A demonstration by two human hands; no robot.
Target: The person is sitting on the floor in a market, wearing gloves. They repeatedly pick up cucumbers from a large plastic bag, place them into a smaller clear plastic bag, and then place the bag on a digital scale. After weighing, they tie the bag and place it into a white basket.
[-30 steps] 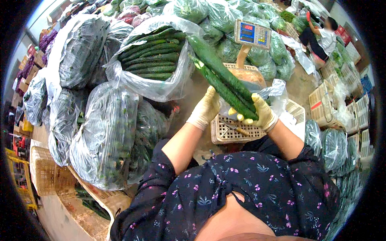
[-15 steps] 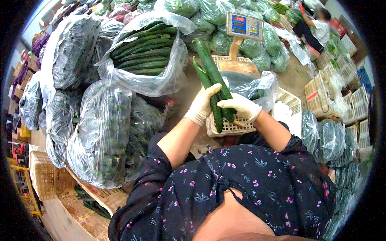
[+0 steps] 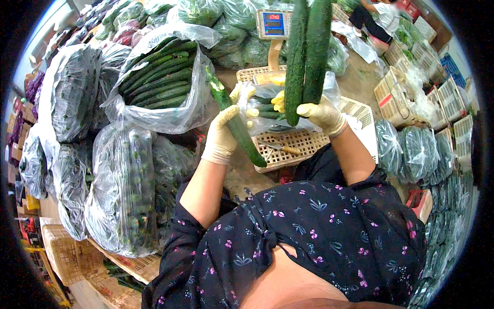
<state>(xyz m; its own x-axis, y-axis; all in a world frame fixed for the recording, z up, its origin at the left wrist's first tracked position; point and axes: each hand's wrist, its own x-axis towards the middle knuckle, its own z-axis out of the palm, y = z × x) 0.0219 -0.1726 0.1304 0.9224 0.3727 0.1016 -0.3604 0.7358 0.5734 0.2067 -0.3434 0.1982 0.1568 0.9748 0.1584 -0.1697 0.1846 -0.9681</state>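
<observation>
My left hand (image 3: 221, 136), in a pale glove, is closed around a single cucumber (image 3: 237, 131) that slants down to the right. Two long cucumbers stand upright side by side, a left one (image 3: 296, 67) and a right one (image 3: 318, 49), with my gloved right hand (image 3: 324, 117) gripping their lower ends. Behind and between my hands, a clear plastic bag (image 3: 329, 88) with more cucumbers rests on a scale, partly hidden. A knife (image 3: 283, 148) with a wooden handle lies on the beige plastic crate (image 3: 307, 140) below my hands.
An open bag (image 3: 198, 110) full of cucumbers stands at the left, beside closed cucumber bags (image 3: 121, 190). The scale's display (image 3: 272, 24) rises behind the crate. Bagged greens fill the back. Crates (image 3: 396, 92) and bags (image 3: 414, 149) line the right; a person (image 3: 386, 20) is at far right.
My hands have moved apart; the left keeps one cucumber, while the right now holds two upright and higher. The knife on the crate shows more fully. The view has shifted slightly.
</observation>
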